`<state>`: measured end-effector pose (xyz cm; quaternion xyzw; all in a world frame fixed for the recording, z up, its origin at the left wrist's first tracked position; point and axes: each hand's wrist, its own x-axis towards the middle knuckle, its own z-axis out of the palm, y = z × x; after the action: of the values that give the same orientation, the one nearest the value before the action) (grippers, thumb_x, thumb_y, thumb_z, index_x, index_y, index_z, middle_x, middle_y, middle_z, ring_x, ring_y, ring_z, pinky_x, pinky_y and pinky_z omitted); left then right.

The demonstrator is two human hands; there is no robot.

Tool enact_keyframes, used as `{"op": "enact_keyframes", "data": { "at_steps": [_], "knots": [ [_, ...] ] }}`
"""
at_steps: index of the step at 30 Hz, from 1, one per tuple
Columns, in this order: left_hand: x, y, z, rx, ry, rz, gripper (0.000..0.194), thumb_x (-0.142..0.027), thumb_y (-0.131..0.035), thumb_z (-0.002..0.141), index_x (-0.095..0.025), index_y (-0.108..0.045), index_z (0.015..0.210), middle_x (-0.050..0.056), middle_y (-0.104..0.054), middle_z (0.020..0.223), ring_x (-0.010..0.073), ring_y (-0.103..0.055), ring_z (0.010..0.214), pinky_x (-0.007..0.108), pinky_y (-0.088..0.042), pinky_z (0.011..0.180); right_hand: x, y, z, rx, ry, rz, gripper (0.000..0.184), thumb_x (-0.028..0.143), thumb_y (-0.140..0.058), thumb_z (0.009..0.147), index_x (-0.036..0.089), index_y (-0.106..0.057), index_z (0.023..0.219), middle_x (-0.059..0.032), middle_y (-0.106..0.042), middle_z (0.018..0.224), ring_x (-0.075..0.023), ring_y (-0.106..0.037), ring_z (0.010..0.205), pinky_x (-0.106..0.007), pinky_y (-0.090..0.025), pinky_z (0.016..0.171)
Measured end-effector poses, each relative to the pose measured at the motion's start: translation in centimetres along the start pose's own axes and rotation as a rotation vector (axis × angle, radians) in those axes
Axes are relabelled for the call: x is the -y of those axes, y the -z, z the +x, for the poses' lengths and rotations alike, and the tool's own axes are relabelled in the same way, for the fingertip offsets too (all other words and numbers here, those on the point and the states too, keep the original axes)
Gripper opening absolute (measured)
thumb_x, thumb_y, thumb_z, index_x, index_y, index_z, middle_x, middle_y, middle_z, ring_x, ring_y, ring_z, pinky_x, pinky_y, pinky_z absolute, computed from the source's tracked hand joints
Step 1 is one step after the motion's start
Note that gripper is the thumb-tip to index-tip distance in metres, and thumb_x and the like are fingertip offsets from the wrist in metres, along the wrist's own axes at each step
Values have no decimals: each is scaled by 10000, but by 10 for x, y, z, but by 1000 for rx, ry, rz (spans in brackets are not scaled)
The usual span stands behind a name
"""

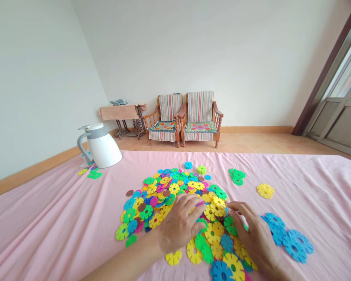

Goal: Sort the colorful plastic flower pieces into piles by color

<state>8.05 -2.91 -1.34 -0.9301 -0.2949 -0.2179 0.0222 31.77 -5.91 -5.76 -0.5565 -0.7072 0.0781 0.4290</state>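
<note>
A large heap of flat, multicoloured plastic snowflake discs point(160, 197) lies on a pink bedsheet point(46, 222). My left hand point(179, 222) rests palm down on the heap's near side, with no disc visibly held. My right hand point(256, 238) lies a little to the right, its fingertips touching yellow and green discs point(219, 234). Apart from the heap lie a group of blue discs point(295, 244) right of my right hand, a yellow stack point(265, 191), and a green cluster point(237, 176).
A white jug point(101, 146) stands at the sheet's far left corner, with a few discs point(93, 175) near it. Beyond the sheet's far edge are two wooden armchairs point(183, 117) and a treadle table point(123, 113). A glazed door point(339, 89) is at right.
</note>
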Motion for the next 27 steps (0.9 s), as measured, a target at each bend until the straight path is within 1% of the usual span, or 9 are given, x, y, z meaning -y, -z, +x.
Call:
{"op": "enact_keyframes", "data": {
  "at_steps": [3,6,8,10,13,16,18,23,27],
  "knots": [
    [-30,-7,17,70,-148,-87,552,-595,-419,892,-184,-507,1250,113,-553,1264,267,-441,1208,443,-318,1052,2,3,2,-53,-25,42,206,319,-419,933,228,-586,1012,-42,-657,989,-179,-637,904,-293,-501,776],
    [-56,-24,34,123,-261,-96,635,-668,-424,846,-150,-538,1195,131,-584,1199,281,-434,1202,445,-278,1081,0,6,4,-107,-65,61,206,338,-427,926,222,-589,973,-38,-663,947,-177,-639,877,-285,-498,758],
    [-66,-37,43,142,-258,-92,641,-662,-425,848,-143,-521,1211,138,-569,1223,286,-416,1221,457,-274,1081,-2,7,5,-125,-105,60,213,351,-426,925,220,-590,957,-38,-664,941,-179,-639,868,-290,-497,766],
    [-69,-47,48,147,-206,-101,612,-627,-468,844,-156,-500,1233,135,-545,1255,289,-411,1227,464,-292,1063,-5,8,5,-130,-136,61,220,360,-423,925,220,-591,952,-38,-664,941,-181,-638,864,-297,-497,778],
    [-66,-50,50,160,-119,-102,435,-517,-535,840,-183,-552,1118,104,-589,1135,276,-485,1132,467,-318,1032,-7,8,5,-122,-135,70,225,358,-415,929,218,-589,944,-43,-663,926,-184,-636,849,-303,-497,777],
    [-54,-41,46,185,-65,-85,234,-385,-540,863,-187,-570,983,64,-605,979,231,-552,988,443,-360,987,-6,8,6,-114,-101,83,225,348,-411,931,213,-591,927,-49,-660,900,-176,-633,801,-287,-500,724],
    [-44,-32,40,179,-24,-75,158,-317,-539,871,-186,-563,957,53,-600,955,217,-560,960,428,-381,965,-2,9,7,-118,-94,89,228,341,-408,932,210,-593,911,-48,-657,883,-168,-626,771,-271,-494,674],
    [-17,-19,22,87,61,-25,142,-232,-543,870,-199,-573,1006,64,-607,1081,238,-538,1046,451,-384,971,7,14,10,-126,-117,90,236,325,-392,935,207,-590,887,-43,-655,856,-163,-609,748,-266,-479,649],
    [-1,-10,11,-25,71,25,148,-179,-489,890,-204,-593,992,56,-635,1057,224,-551,1034,445,-408,965,8,14,10,-131,-114,91,234,311,-392,928,206,-600,907,-43,-660,861,-161,-614,747,-272,-488,674]
  ]
}}
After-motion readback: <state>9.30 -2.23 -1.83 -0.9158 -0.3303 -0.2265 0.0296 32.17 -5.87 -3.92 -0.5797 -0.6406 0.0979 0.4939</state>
